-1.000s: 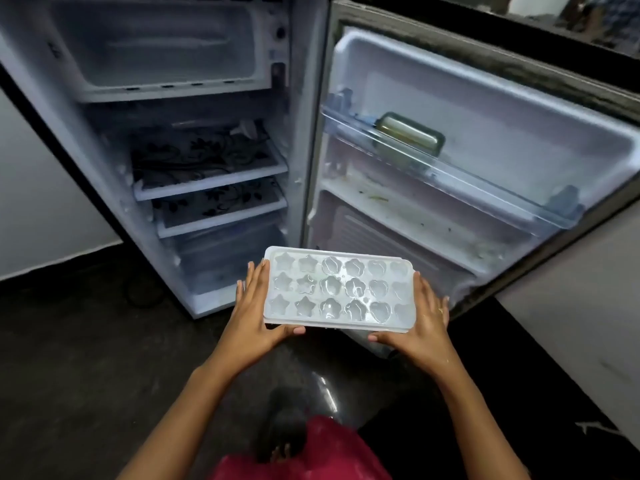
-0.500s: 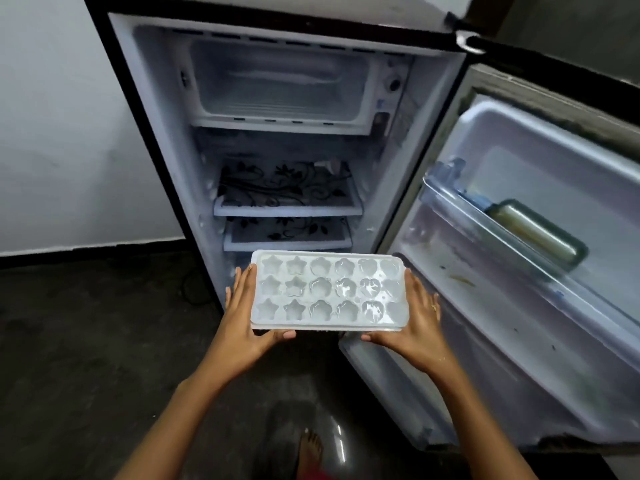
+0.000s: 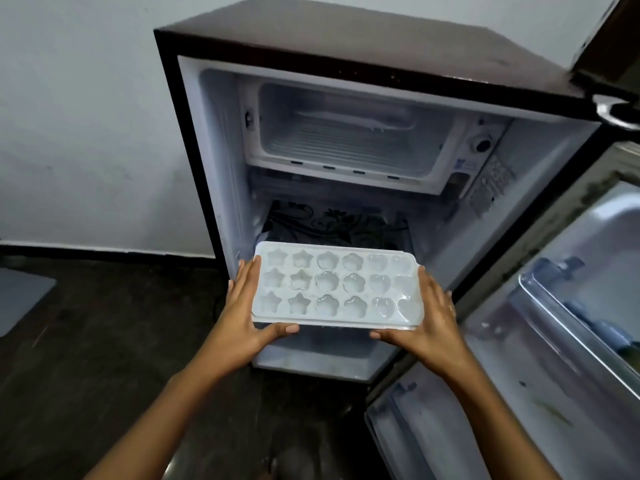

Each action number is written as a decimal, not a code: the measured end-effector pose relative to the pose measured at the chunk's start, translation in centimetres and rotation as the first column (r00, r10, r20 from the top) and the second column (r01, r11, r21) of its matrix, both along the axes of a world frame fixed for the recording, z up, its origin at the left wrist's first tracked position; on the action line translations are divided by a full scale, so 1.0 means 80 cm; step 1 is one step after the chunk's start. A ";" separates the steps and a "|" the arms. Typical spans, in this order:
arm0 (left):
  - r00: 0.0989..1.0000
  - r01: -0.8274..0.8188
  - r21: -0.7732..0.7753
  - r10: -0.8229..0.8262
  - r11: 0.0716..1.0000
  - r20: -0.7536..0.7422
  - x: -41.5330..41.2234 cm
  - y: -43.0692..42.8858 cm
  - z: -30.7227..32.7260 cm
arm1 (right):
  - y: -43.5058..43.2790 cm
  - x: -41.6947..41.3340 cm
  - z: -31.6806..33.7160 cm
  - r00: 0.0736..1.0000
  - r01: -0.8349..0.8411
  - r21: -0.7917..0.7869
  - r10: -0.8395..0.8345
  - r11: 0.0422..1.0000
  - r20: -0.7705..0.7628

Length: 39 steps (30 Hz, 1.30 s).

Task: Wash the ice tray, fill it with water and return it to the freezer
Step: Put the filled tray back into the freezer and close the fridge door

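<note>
Closer now: white plastic star-moulded ice tray [image 3: 337, 287] level at dark fridge [image 3: 346, 39], below freezer compartment [image 3: 349, 133]. Grips: left hand [image 3: 242, 313], right hand [image 3: 429, 320] each pinch an end. Insertion next.

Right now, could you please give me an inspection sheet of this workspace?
Surface: dark floor; no worktop seen.
Job's things: ice tray held level before the open fridge, cells glistening, seemingly filled; freezer compartment above and behind it.
Clutter: grey mat on the floor, left.
Grippers: left hand and right hand hold the tray's ends, thumbs at its near edge.
Cables: nothing seen.
Surroundings: white wall; fridge door swung open, right.
</note>
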<state>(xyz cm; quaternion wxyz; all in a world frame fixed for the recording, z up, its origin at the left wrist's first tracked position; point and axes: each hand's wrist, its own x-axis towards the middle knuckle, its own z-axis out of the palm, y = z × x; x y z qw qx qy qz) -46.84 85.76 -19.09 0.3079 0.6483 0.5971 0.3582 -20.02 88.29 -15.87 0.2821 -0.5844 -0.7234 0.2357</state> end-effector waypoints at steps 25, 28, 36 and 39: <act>0.989 0.014 0.218 -0.045 0.976 0.138 -0.015 0.312 0.064 | 0.284 -0.013 0.042 0.967 0.103 0.158 -0.062 0.982 -0.248; 0.992 -0.008 0.207 -0.017 0.978 0.121 -0.012 0.338 0.069 | 0.305 -0.013 0.047 0.969 0.102 0.125 -0.070 0.987 -0.239; 0.993 0.008 0.155 -0.025 0.988 0.112 -0.010 0.379 0.078 | 0.351 -0.012 0.050 0.941 0.044 0.029 -0.032 0.999 -0.338; 0.993 0.018 0.109 -0.030 0.994 0.111 -0.010 0.391 0.077 | 0.360 -0.016 0.044 0.923 0.021 0.015 -0.013 1.000 -0.385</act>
